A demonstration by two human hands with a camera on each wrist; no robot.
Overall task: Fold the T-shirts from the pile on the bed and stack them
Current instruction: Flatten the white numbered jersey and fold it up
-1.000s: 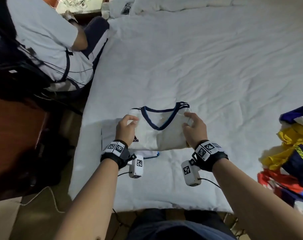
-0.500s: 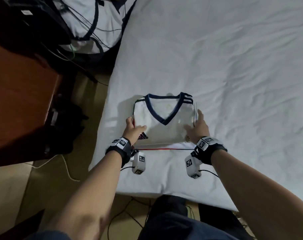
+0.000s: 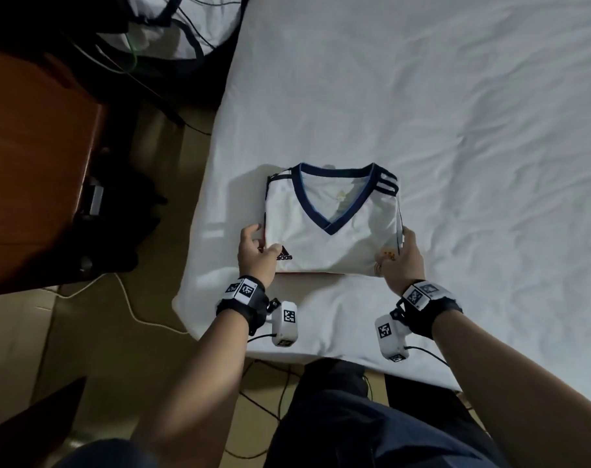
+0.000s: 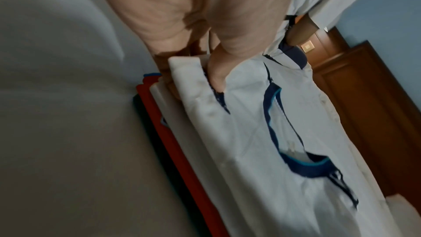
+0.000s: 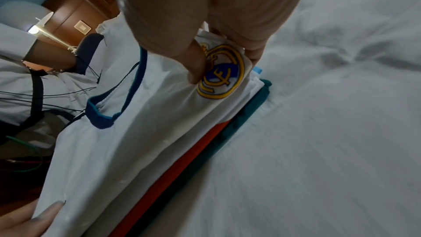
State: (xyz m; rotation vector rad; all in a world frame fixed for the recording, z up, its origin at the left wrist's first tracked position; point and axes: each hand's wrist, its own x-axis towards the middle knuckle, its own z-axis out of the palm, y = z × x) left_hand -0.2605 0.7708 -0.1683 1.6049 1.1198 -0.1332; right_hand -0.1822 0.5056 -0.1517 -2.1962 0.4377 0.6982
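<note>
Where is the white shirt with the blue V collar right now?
In the head view, the white shirt lies folded near the bed's left front corner, on top of a stack of folded shirts, with the left hand and right hand gripping its two sides.

"adidas" on shirt [image 3: 331, 228] (white)

Both bare forearms reach forward side by side, each wrist banded, the left hand [image 3: 255, 255] pinching the folded shirt's [image 3: 331, 231] left edge with thumb on top and fingers under, while the right hand [image 3: 400, 261] grips the right edge the same way, thumb [image 5: 196, 68] pressing beside the crest.
</note>
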